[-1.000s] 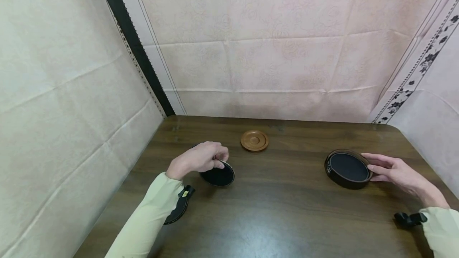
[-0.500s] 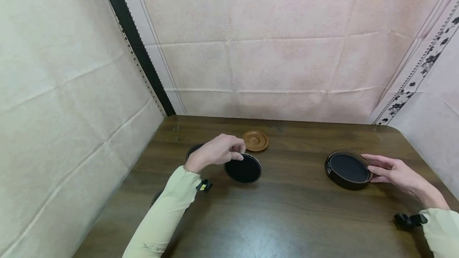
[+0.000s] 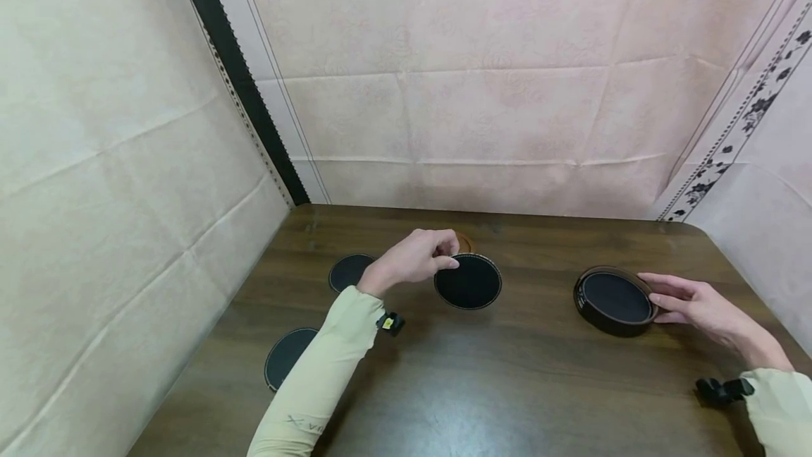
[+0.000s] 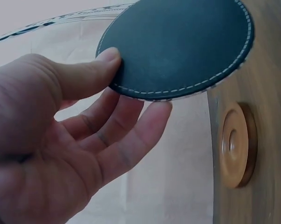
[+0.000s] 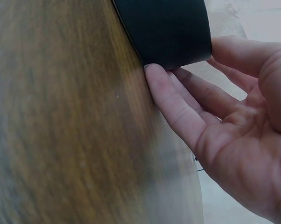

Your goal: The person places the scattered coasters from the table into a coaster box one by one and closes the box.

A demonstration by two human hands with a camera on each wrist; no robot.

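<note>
Pinched by the left hand (image 3: 412,257), the black coaster (image 3: 469,283) is carried rightward above the tabletop (image 3: 507,372), nearer the round holder (image 3: 598,320), against which extended fingers of the right hand (image 3: 704,309) are rested.

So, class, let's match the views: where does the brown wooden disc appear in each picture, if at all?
Head: the wooden disc is right of and below centre, mostly hidden behind the left hand and the black disc it holds.
Left wrist: at the right, below mid-height, in plain sight.
Right wrist: not in it.
Shared landmark: the wood-grain tabletop, in all three.
</note>
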